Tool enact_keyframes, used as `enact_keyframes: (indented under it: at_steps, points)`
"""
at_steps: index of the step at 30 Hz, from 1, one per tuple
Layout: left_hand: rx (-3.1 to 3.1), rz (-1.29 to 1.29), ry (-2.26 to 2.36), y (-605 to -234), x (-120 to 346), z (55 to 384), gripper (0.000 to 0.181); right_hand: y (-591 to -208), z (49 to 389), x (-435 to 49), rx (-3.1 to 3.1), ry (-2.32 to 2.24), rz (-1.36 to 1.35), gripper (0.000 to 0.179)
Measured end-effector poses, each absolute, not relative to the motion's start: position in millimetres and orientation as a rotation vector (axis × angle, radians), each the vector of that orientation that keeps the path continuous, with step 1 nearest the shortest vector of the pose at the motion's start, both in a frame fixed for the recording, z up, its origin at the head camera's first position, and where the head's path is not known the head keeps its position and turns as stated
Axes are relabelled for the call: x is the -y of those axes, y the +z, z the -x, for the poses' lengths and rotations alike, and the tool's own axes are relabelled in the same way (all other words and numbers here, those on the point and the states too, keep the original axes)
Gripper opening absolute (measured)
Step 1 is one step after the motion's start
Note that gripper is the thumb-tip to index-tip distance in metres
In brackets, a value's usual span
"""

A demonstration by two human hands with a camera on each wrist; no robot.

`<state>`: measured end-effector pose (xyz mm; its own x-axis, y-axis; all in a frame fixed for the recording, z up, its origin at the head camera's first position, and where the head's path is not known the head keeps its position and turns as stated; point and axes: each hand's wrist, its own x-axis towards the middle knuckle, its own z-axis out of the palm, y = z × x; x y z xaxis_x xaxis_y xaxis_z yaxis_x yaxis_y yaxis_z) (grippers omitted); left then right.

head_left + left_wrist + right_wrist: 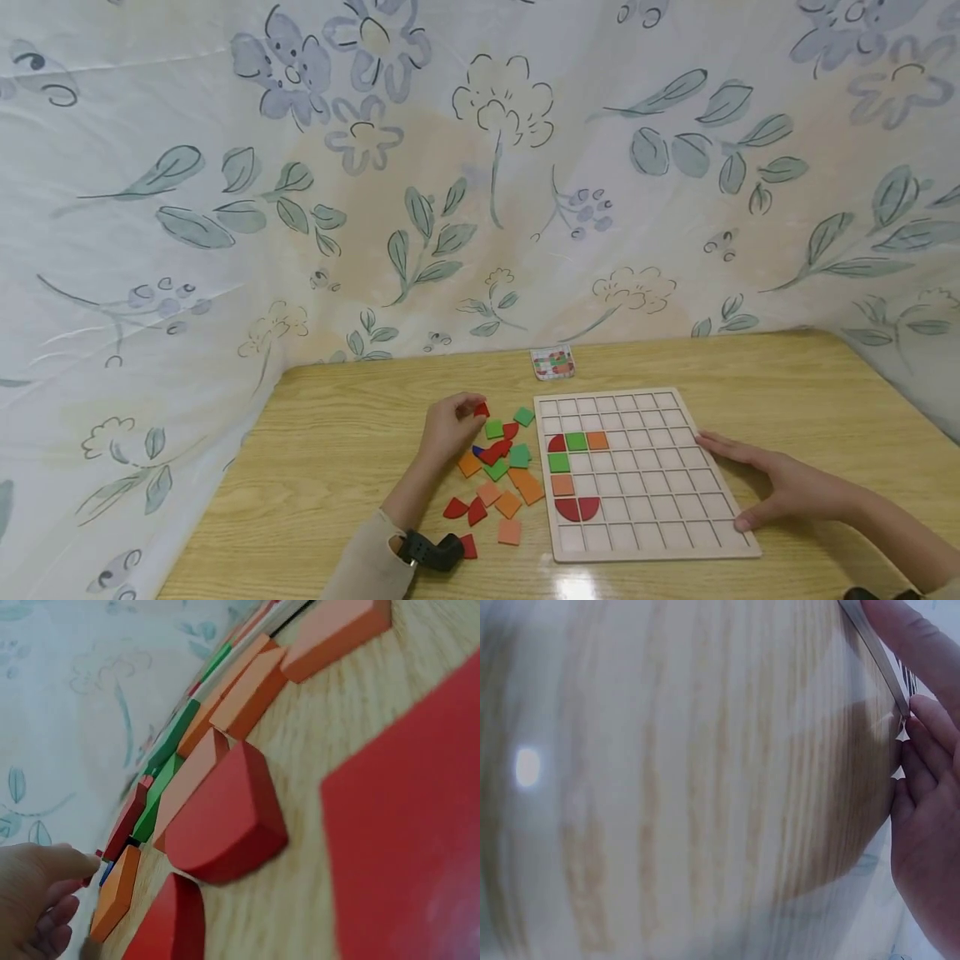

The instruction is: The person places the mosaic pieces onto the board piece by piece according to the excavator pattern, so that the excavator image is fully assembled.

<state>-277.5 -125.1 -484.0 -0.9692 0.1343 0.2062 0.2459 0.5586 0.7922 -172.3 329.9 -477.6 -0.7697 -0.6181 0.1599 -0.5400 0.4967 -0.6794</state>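
Observation:
My left hand [448, 429] pinches a small red piece [482, 410] between thumb and fingers, at the far side of a loose pile of colored pieces. The left wrist view shows only a sliver of it beyond the fingertips. A wooden grid board [637, 483] lies right of the pile. Along its left side sit a red quarter-circle [557, 444], a green square [575, 442], an orange square [597, 440], another green square, a salmon square [562, 485] and two red quarter-circles [579, 508]. My right hand [798, 490] touches the board's right edge, thumb and fingers spread.
Loose pieces around the left hand include green squares [524, 416], orange squares [507, 503], red quarter-circles [455, 507] and a partly covered blue one. A small pattern card [552, 363] lies behind the board. Floral cloth [465, 167] hangs beyond the wooden table [337, 467].

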Motion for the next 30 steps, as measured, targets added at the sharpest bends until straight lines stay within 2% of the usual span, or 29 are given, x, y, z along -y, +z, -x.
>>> enact_keyframes:
  at_steps: [13,30]
  points:
    - [2.635,0.576,-1.348,-464.6,74.8,269.0,0.025,-479.9,173.4,-331.1,-2.623,-1.151,0.986,0.09]
    - [2.742,0.828,-1.248,-467.7,-16.7,263.8,0.021,-477.4,171.8,-329.0,-2.621,-1.148,0.922,0.091]
